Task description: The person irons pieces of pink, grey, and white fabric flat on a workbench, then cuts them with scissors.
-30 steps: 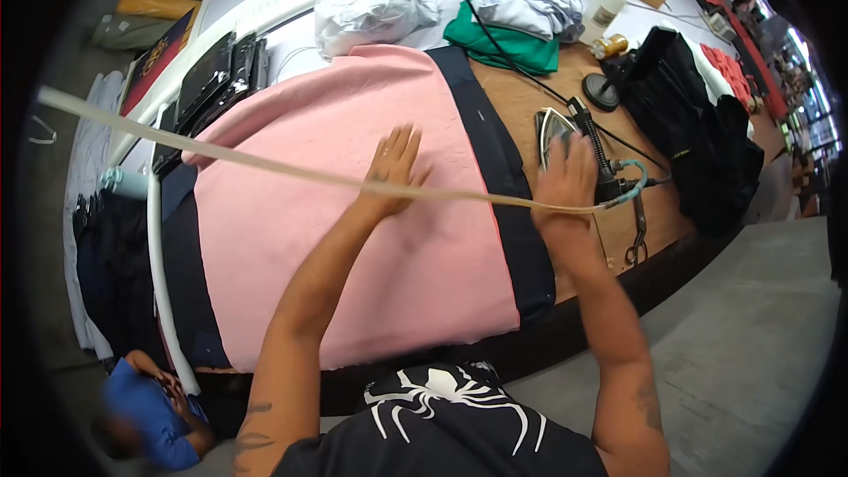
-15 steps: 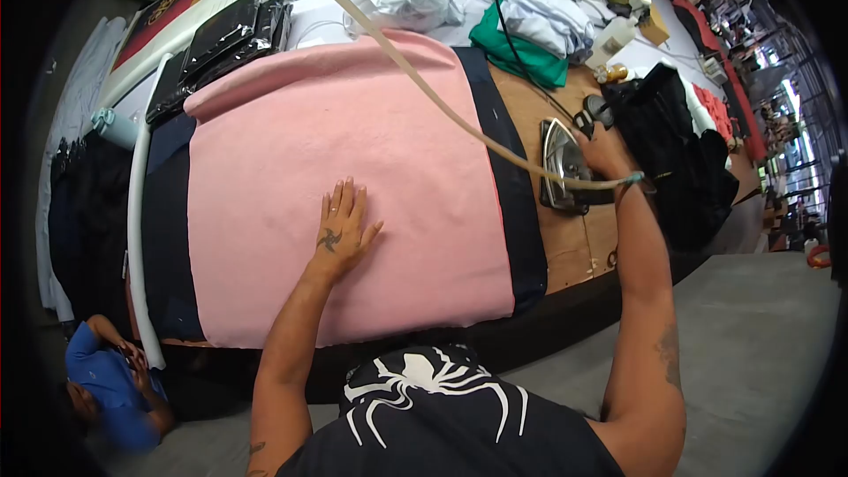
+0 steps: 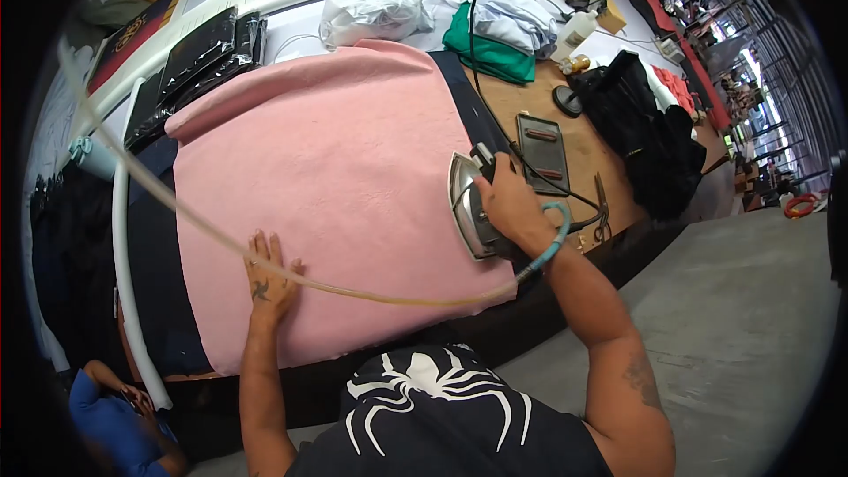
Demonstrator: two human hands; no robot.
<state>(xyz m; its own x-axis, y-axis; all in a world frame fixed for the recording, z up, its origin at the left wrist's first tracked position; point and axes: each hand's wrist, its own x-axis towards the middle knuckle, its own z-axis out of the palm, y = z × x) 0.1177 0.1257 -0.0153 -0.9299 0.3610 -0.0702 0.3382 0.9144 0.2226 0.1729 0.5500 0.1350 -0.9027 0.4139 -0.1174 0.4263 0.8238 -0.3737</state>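
Pink fabric (image 3: 336, 185) lies spread over a dark cloth on the table, its far edge folded up in a roll. My left hand (image 3: 274, 281) rests flat on the fabric's lower left part, fingers stretched out. In my right hand (image 3: 512, 203) is a steam iron (image 3: 471, 212), gripped by its handle. The iron sits over the right edge of the pink fabric. A pale hose (image 3: 389, 301) runs from the iron's blue-green end across the fabric to the upper left. A black cord (image 3: 478, 79) hangs down from above behind the iron.
Right of the fabric is a metal iron rest (image 3: 542, 152), with scissors (image 3: 601, 212) beside it. Black cloth (image 3: 640, 132) heaps at the right. Green cloth (image 3: 481, 49), a plastic bag (image 3: 373, 13) and black packets (image 3: 203, 57) lie behind. A person in blue (image 3: 115, 424) is at the lower left.
My right hand has lifted the iron off its rest and brought it left onto the pink fabric. My left hand has slid left and toward me. The hose now sags lower across the fabric.
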